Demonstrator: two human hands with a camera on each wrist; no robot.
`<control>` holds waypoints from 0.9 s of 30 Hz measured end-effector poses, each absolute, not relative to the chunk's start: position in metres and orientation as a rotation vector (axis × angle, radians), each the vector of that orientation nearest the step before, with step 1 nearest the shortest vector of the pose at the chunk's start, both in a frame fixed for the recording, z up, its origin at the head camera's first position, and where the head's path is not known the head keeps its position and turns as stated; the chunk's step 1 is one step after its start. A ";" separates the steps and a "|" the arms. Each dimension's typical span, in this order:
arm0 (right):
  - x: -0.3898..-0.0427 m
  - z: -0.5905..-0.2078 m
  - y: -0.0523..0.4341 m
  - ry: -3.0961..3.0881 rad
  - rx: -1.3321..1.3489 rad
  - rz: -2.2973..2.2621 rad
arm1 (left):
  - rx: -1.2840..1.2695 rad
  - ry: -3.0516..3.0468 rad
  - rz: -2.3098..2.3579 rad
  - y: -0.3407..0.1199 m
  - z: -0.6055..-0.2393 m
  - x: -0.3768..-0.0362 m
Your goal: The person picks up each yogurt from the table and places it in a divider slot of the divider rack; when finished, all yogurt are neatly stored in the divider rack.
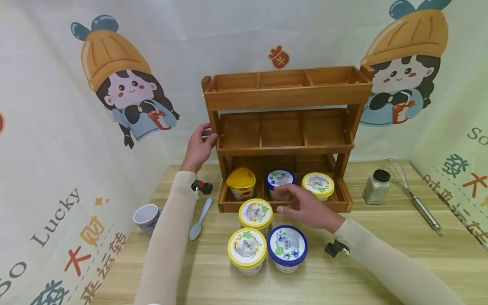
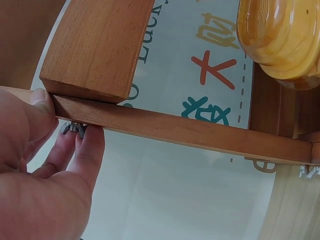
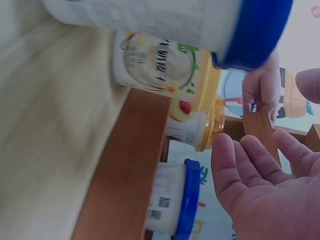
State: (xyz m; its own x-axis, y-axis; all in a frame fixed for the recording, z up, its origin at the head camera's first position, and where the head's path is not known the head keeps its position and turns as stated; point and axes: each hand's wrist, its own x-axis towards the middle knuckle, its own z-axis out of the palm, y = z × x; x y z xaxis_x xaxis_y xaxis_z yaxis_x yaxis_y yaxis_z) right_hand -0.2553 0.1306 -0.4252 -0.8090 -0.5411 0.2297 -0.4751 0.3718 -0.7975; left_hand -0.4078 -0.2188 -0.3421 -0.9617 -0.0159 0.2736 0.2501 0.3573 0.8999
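At the left post of a brown wooden rack [image 1: 282, 96], my left hand [image 1: 199, 146] pinches the post between thumb and fingers, beside a metal wing nut [image 2: 73, 128]. My right hand [image 1: 310, 207] hovers before the bottom tier, fingers loosely bent around nothing. It overlaps a blue-lidded tub [image 1: 280, 177] in the middle compartment. To that tub's left sits a cup with a domed yellow lid [image 1: 241, 178], to its right a yellow-lidded tub [image 1: 318, 184]. In front of the rack stand two yellow-lidded tubs, one behind [image 1: 256, 213] and one nearer [image 1: 247, 248], plus a blue-lidded tub [image 1: 287, 246].
Left of the tubs lie a pale spoon [image 1: 201, 219] and a small mug [image 1: 146, 217], partly behind my left sleeve. On the right are a black-capped jar [image 1: 377, 187] and a metal whisk [image 1: 413, 197]. A printed cloth [image 1: 236, 38] hangs behind the table.
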 end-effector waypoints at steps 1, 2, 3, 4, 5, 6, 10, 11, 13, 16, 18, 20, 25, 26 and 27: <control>-0.253 -0.427 0.132 2.539 -0.937 -1.438 | -0.210 -2.384 -1.645 -0.219 -0.342 -0.408; -0.251 -0.429 0.134 2.536 -0.924 -1.434 | -0.212 -2.381 -1.647 -0.220 -0.343 -0.407; -0.249 -0.432 0.135 2.539 -0.918 -1.427 | -0.213 -2.382 -1.644 -0.220 -0.343 -0.407; -0.247 -0.434 0.137 2.542 -0.915 -1.419 | -0.216 -2.379 -1.648 -0.220 -0.343 -0.407; -0.245 -0.436 0.139 2.546 -0.910 -1.406 | -0.220 -2.379 -1.648 -0.221 -0.344 -0.406; -0.243 -0.439 0.140 2.549 -0.902 -1.394 | -0.222 -2.380 -1.649 -0.221 -0.344 -0.406; -0.235 -0.446 0.148 2.516 -0.939 -1.386 | -0.238 -2.377 -1.641 -0.221 -0.342 -0.405; -0.233 -0.448 0.149 2.499 -0.946 -1.390 | -0.239 -2.377 -1.639 -0.221 -0.342 -0.405; -0.230 -0.452 0.152 2.465 -0.963 -1.396 | -0.240 -2.376 -1.633 -0.221 -0.341 -0.406; -0.224 -0.458 0.154 2.426 -0.968 -1.384 | -0.236 -2.376 -1.631 -0.222 -0.341 -0.406; -0.221 -0.462 0.155 2.409 -0.980 -1.373 | -0.235 -2.376 -1.633 -0.221 -0.340 -0.407; -0.217 -0.465 0.156 2.386 -0.987 -1.370 | -0.233 -2.377 -1.634 -0.221 -0.341 -0.407; -0.211 -0.470 0.160 2.289 -1.026 -1.390 | -0.234 -2.380 -1.635 -0.220 -0.342 -0.408; -0.210 -0.471 0.161 2.268 -1.044 -1.393 | -0.237 -2.381 -1.634 -0.220 -0.343 -0.408; -0.209 -0.472 0.162 2.259 -1.061 -1.383 | -0.239 -2.380 -1.637 -0.220 -0.343 -0.409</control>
State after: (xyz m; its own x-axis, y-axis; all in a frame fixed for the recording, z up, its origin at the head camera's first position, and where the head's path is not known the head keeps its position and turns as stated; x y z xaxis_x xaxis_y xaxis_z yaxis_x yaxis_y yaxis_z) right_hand -0.2091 0.1624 -0.4718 -0.6878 -0.7145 0.1281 -0.4390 0.2690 -0.8573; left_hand -0.4087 -0.2195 -0.3428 -0.9572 -0.0023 0.2894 0.2694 0.3581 0.8940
